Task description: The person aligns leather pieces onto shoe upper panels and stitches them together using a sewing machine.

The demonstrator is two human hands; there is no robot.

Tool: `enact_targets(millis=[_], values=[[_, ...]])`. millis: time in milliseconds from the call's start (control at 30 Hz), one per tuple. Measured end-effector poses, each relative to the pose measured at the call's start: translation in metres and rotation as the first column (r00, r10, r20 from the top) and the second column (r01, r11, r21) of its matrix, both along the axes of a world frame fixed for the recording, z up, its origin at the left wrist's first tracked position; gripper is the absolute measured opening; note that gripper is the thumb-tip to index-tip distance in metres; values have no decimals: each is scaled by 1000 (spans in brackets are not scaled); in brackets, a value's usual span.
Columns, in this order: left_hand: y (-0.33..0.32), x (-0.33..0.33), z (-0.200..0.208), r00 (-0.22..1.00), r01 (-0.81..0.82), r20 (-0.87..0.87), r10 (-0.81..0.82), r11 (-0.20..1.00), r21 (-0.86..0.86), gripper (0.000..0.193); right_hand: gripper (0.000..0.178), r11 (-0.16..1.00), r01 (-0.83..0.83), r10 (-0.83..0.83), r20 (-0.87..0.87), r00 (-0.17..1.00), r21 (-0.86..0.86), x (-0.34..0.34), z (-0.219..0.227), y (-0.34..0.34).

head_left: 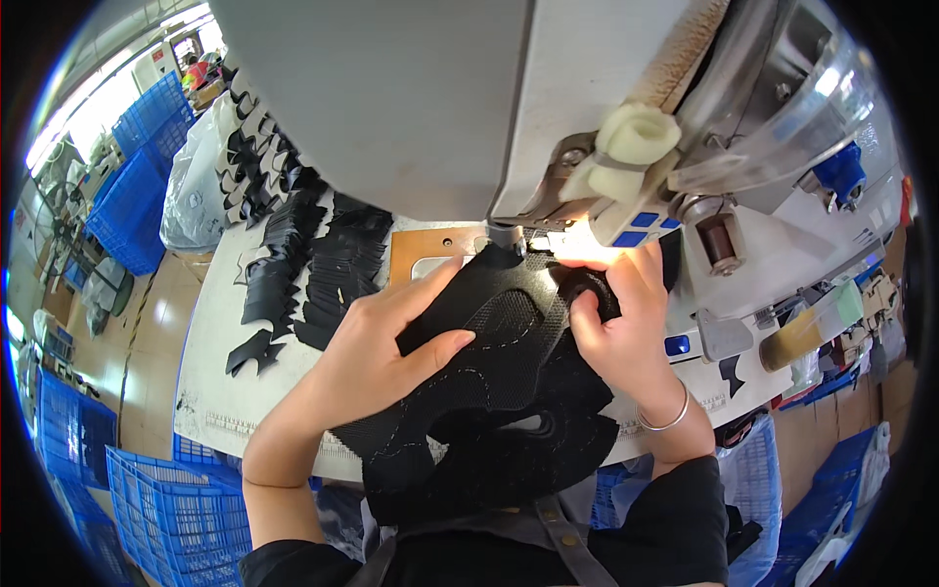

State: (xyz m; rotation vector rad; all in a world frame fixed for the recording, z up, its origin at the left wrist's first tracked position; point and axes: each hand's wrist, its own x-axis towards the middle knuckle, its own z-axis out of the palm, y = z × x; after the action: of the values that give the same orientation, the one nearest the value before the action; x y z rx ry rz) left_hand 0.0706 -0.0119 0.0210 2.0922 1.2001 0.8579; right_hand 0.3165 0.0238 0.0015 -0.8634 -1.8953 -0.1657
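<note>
A black mesh fabric piece [504, 377] with pale stitched outlines lies under the head of a sewing machine [504, 235] and hangs over the table's near edge. On its left side my left hand [396, 338] rests with thumb and fingers stretched apart, pressing it down. My right hand [626, 313], with a bracelet at the wrist, is closed on a curled-up part of the same piece, right of the needle area. A bright lamp lights the spot beside the needle. The right fingertips are partly lost in the glare.
Stacks of cut black pieces [269, 279] cover the table's left side. A brown thread spool [719, 240] is mounted on the machine's right. Blue plastic crates [176, 504] stand on the floor at the left. A clear plastic bag [201, 181] sits beyond the table's left edge.
</note>
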Motion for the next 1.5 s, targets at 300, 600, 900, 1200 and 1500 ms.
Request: enact_targets(millis=[300, 600, 900, 1200, 1500], values=[[-6, 12, -21, 992, -17, 123, -11, 975, 221, 63, 30, 999, -43, 43, 19, 999, -21, 12, 2, 9], [-11, 20, -19, 998, -32, 58, 13, 942, 335, 67, 30, 989, -147, 147, -9, 989, -8, 18, 0, 15], [-6, 16, -21, 999, -21, 46, 9, 961, 275, 67, 33, 994, -97, 96, 21, 995, 55, 16, -2, 18], [1, 15, -25, 998, -48, 61, 26, 922, 385, 65, 32, 993, -105, 104, 16, 994, 61, 14, -1, 21], [11, 2, 2, 974, -138, -47, 223, 741, 657, 48, 34, 979, -11, -12, 110, 994, 205, 6, -8, 13]])
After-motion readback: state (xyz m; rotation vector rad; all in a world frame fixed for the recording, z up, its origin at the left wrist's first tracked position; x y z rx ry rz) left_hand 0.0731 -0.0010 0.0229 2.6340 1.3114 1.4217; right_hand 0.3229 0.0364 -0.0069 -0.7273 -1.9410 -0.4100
